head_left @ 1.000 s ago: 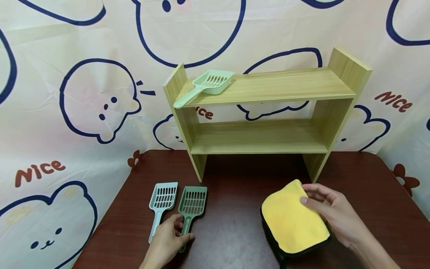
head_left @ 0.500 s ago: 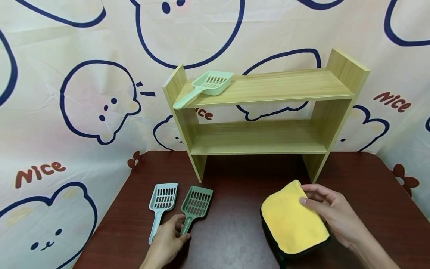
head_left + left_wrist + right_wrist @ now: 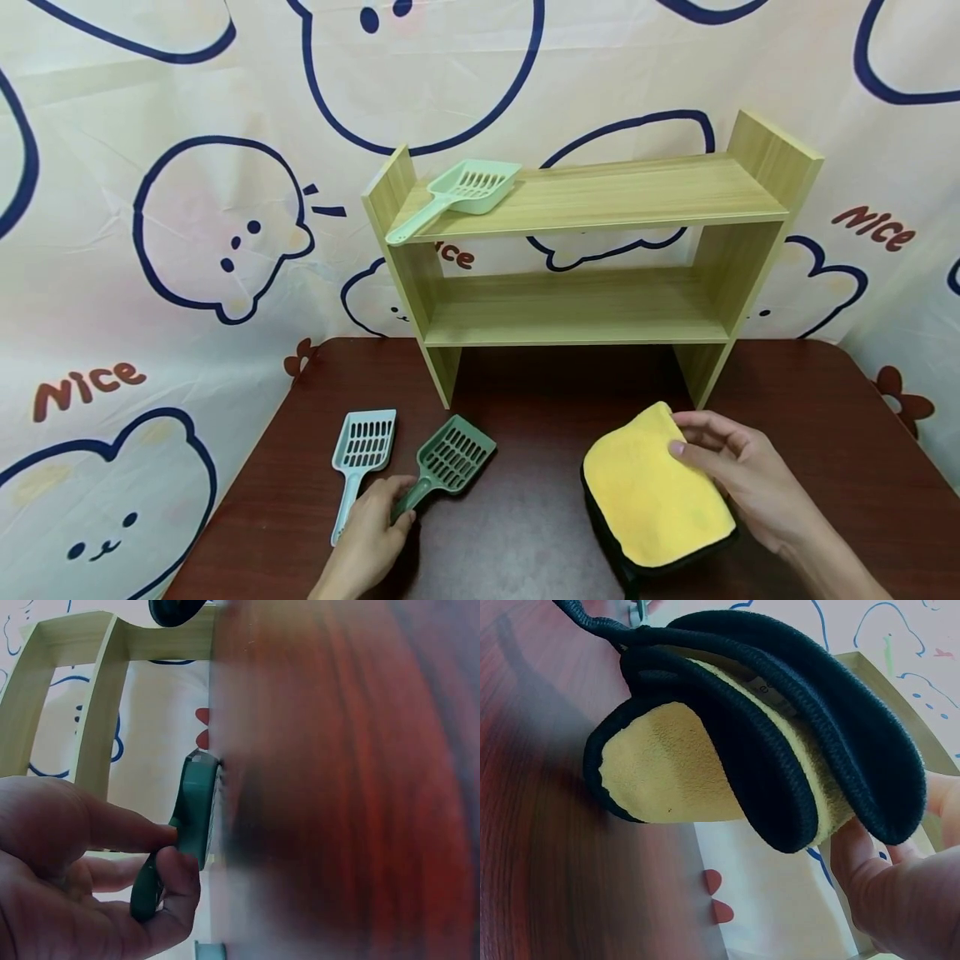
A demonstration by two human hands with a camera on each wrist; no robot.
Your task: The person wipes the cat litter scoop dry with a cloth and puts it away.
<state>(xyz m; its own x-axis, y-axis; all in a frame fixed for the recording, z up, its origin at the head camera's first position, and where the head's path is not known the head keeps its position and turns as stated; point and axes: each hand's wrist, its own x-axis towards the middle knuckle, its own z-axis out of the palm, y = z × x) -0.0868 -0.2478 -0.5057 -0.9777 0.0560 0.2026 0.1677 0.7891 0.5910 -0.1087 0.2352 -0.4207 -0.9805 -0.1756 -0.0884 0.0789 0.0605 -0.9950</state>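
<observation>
My left hand (image 3: 367, 533) pinches the handle of a dark green slotted litter scoop (image 3: 455, 455) between thumb and fingers. Its head points away and to the right, low over the table. In the left wrist view the same scoop (image 3: 196, 802) appears side-on at the fingertips. A light blue litter scoop (image 3: 364, 442) lies just left of it, its handle beside my left hand. On the right, my right hand (image 3: 753, 483) pinches the edge of a folded yellow cloth (image 3: 652, 487) with black trim. The right wrist view shows the folded layers of this cloth (image 3: 667, 765).
A two-tier wooden shelf (image 3: 585, 308) stands at the back of the dark red table (image 3: 517, 533). A mint green litter scoop (image 3: 476, 185) lies on its top tier, at the left, with the handle over the front edge. A printed cloth wall hangs behind.
The green scoop has turned clockwise in my left hand, its head swinging right, away from the blue scoop. My right hand and the yellow cloth have stayed in place.
</observation>
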